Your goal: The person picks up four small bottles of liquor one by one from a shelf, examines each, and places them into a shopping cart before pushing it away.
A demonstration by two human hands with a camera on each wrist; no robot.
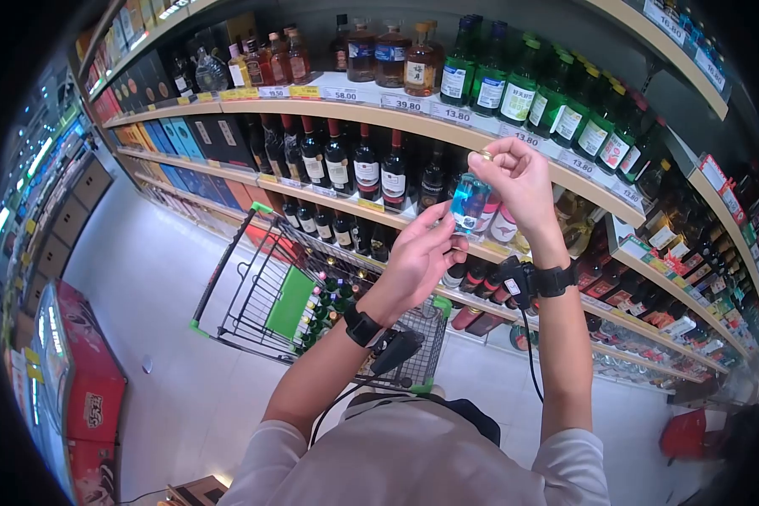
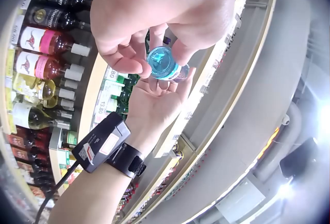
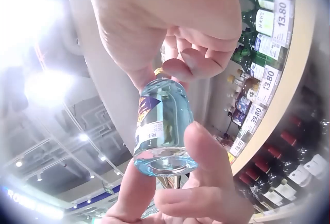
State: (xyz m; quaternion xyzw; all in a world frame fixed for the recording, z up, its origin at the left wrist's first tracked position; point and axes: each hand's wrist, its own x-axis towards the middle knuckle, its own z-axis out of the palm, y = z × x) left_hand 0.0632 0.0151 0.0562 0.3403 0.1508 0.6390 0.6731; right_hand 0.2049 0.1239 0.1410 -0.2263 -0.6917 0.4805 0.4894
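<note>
A small clear-blue glass bottle with a gold cap is held up, tilted, before the shelves. From above, my right hand pinches it at the cap and neck between thumb and fingers. My left hand grips the lower end, thumb and fingertips on either side of the base. In the right wrist view the bottle shows a dark label patch and a white printed strip. Its round base faces the camera in the left wrist view.
A shopping cart with several bottles in it stands below my left arm. Ahead are shelves of wine, spirits and green bottles with price tags. A red display stand is at left, a red basket at right.
</note>
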